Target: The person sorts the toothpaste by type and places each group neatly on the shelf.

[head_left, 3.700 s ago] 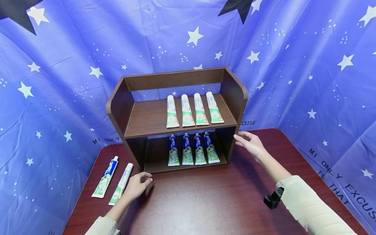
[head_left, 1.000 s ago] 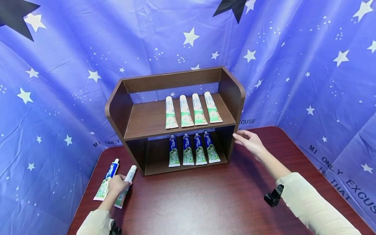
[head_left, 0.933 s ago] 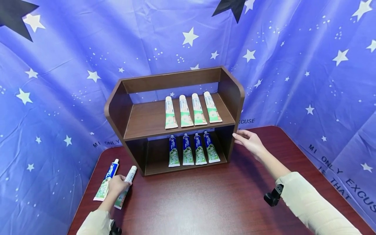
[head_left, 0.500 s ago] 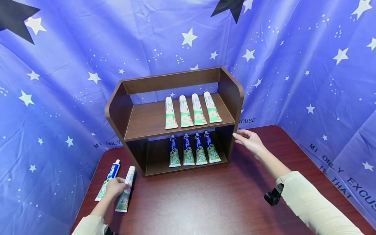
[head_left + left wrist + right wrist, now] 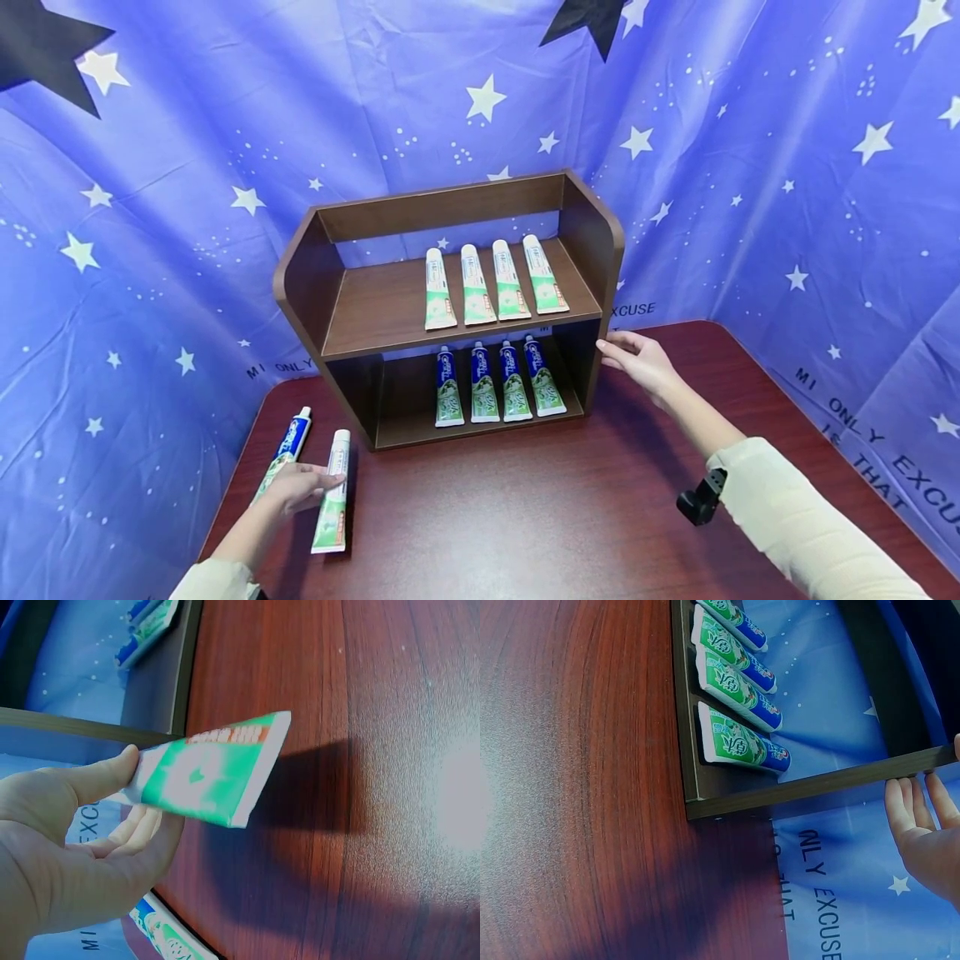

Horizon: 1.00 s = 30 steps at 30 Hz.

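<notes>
My left hand (image 5: 298, 486) pinches a white and green toothpaste tube (image 5: 332, 508) between thumb and fingers. Seen from the left wrist, the tube's flat end (image 5: 262, 769) points away from the palm, above its shadow on the table. Behind that hand lies a blue and green toothpaste tube (image 5: 292, 437), partly hidden by it. At the right, my right hand (image 5: 641, 362) holds the side panel of a brown two-tier shelf (image 5: 450, 337). In the right wrist view its fingers (image 5: 904, 802) touch the panel's outer face, with the thumb at the panel's edge.
On the upper tier several white and green tubes (image 5: 476, 287) lie in a row at the right. Several blue and green tubes (image 5: 483, 387) lie likewise on the lower tier. The shelf stands on a dark red table (image 5: 510, 508) before a blue star-patterned curtain (image 5: 405, 100).
My left hand has come from beside the shelf's front corner, taken hold of the white and green tube, and turned and shifted it slightly right and nearer. The right hand stays at the panel.
</notes>
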{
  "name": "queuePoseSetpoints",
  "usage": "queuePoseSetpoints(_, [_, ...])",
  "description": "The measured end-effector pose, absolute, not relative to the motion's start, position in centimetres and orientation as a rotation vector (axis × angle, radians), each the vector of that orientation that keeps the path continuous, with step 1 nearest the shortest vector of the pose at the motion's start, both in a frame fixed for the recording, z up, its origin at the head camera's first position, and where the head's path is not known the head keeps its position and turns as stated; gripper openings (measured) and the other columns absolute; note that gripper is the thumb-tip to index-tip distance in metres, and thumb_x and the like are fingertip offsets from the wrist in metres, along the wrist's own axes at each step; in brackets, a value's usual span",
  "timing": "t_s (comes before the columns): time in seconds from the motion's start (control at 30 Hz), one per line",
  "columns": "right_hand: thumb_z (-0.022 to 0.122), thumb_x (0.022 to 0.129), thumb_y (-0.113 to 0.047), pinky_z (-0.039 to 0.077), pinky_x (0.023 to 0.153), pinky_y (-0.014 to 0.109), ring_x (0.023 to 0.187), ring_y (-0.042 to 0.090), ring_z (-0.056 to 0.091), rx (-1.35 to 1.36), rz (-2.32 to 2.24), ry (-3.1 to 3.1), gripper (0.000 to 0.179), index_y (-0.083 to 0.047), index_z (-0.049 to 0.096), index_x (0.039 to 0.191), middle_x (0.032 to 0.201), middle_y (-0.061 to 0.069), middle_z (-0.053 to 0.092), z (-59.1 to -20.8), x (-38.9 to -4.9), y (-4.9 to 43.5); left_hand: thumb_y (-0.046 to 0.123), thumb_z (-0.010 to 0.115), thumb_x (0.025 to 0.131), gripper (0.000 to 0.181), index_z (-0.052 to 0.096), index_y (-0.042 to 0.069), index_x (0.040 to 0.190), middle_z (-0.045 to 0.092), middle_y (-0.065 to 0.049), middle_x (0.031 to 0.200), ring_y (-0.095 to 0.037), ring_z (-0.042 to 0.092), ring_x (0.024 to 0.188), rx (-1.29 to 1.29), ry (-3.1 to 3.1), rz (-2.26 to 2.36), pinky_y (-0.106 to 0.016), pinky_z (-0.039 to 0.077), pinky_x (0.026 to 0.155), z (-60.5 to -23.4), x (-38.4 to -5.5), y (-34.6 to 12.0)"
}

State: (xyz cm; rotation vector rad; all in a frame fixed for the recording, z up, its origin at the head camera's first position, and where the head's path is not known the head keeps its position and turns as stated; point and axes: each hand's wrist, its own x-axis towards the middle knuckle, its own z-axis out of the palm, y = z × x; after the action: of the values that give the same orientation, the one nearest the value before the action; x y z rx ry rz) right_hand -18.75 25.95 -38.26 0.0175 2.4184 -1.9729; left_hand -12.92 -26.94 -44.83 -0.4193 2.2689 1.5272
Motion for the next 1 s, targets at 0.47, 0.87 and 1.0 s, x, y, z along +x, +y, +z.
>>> queuePoseSetpoints(0.47, [0.057, 0.096, -0.023, 0.054, 0.083, 0.011, 0.083, -0.010, 0.061, 0.012, -1.981, 2.412, 0.060, 0.014, 0.037, 0.138, 0.134, 0.029, 0.047, -38.0, -18.8, 25.9, 0.009, 0.068, 0.086, 0.016, 0.063, -0.003, 0.096, 0.066, 0.006, 0.075, -0.005, 0.062, 0.075, -0.266, 2.124, 1.559, -0.028, 0.056, 0.081, -43.8, -12.0, -26.6])
queuePoseSetpoints(0.87, [0.058, 0.096, -0.024, 0.054, 0.082, 0.010, 0.084, -0.011, 0.061, 0.018, -1.978, 2.405, 0.061, 0.014, 0.036, 0.139, 0.134, 0.027, 0.047, -38.1, -18.8, 26.0, 0.010, 0.067, 0.086, 0.011, 0.064, 0.002, 0.094, 0.068, 0.008, 0.075, -0.004, 0.063, 0.076, -0.161, 2.057, 1.568, -0.027, 0.055, 0.081, -42.6, -11.8, -25.2])
queuePoseSetpoints(1.0, [0.057, 0.096, -0.025, 0.053, 0.082, 0.010, 0.085, -0.010, 0.060, 0.020, -1.966, 2.404, 0.061, 0.013, 0.036, 0.140, 0.138, 0.029, 0.044, -38.1, -18.8, 26.0, 0.008, 0.066, 0.087, 0.009, 0.064, 0.003, 0.094, 0.069, 0.007, 0.077, -0.004, 0.064, 0.077, -0.122, 2.019, 1.591, -0.027, 0.056, 0.082, -42.1, -11.9, -24.8])
